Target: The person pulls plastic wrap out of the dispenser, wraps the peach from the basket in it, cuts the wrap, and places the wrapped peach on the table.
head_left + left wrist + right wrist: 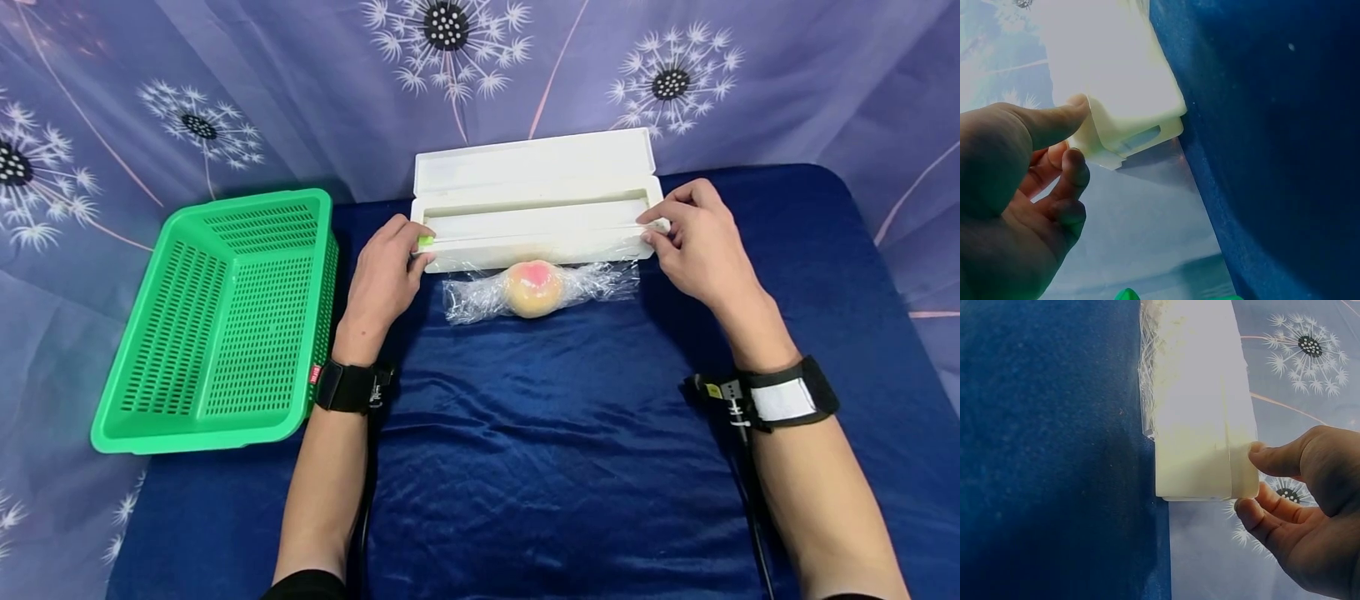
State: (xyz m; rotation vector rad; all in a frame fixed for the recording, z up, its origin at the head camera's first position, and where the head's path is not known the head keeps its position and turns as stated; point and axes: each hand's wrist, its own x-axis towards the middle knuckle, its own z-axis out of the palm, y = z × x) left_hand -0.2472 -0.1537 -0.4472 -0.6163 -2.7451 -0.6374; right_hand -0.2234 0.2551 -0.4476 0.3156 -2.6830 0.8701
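A long white cling film dispenser box stands at the back of the table with its lid raised. A pale roll lies inside. My left hand pinches the box's left end, beside a small bright green piece; the left wrist view shows the thumb on the corner. At the right end, my right hand pinches the rim between thumb and fingers. Just in front of the box lies a peach in clear plastic film, its loose ends spread to both sides.
A green perforated basket sits to the left, close to my left forearm. Dark blue cloth covers the table. Behind it hangs a purple curtain with dandelion prints. Cables run along both forearms from the wrist straps.
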